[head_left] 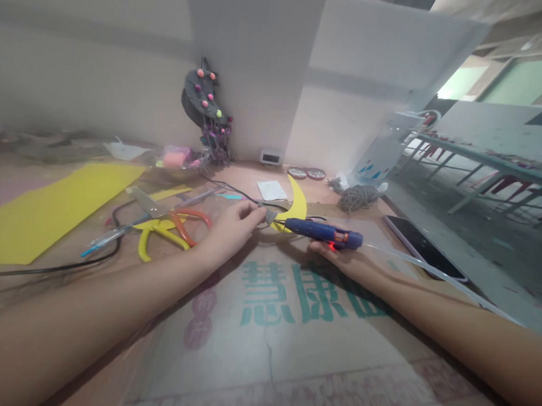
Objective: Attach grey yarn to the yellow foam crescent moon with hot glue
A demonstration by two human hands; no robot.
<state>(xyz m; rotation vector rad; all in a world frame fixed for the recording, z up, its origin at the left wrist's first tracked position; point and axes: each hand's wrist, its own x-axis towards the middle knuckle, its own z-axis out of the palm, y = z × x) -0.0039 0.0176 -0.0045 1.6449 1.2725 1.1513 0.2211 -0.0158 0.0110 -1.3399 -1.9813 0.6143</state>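
Note:
My right hand [326, 251] is wrapped round a blue hot glue gun [318, 231] with a red light glowing at its handle. A clear glue stick [401, 254] trails from its back to the right. The gun's nozzle points left, at the lower end of a yellow crescent moon cut-out [299, 202]. There, my left hand [236, 225] has its thumb and fingers pinched at a grey, yarn-like covered part [270, 216] of the crescent. Fingertips hide some of that end. Whether the nozzle touches the grey part, I cannot tell.
Orange-and-yellow-handled scissors [176, 236], a pen [111, 235] and a yellow sheet [57, 213] lie left. Right are grey yarn [359, 198] and a phone [423, 247]. A decorated grey crescent [204, 99] stands behind, near a small display [271, 158]. A black cord [62, 267] crosses the table.

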